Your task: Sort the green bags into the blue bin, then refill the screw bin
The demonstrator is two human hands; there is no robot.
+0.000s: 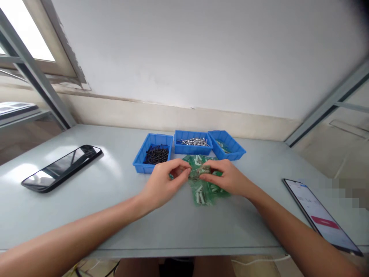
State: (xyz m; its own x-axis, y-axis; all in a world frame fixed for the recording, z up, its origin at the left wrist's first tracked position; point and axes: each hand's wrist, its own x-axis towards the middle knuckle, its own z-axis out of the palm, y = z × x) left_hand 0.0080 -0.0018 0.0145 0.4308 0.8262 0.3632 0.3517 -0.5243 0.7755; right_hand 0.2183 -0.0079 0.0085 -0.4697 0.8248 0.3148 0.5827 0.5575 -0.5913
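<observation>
My left hand (165, 180) and my right hand (227, 177) meet near the middle of the table. Between their pinched fingertips is a small clear green plastic bag (197, 172), with my left fingers at its left end and my right fingers at its right end. What lies inside this bag is hard to make out. Just under and around it lie several more green bags (201, 195) with white and metallic pieces inside, partly covered by my hands.
Behind the hands stand three blue bins: the left bin (138, 168) holds black screws (157, 154), the middle bin (190, 151) silver screws or nails (196, 142), the right bin (235, 156) green bags. A black-framed device (62, 169) lies left, a lit phone (319, 215) right.
</observation>
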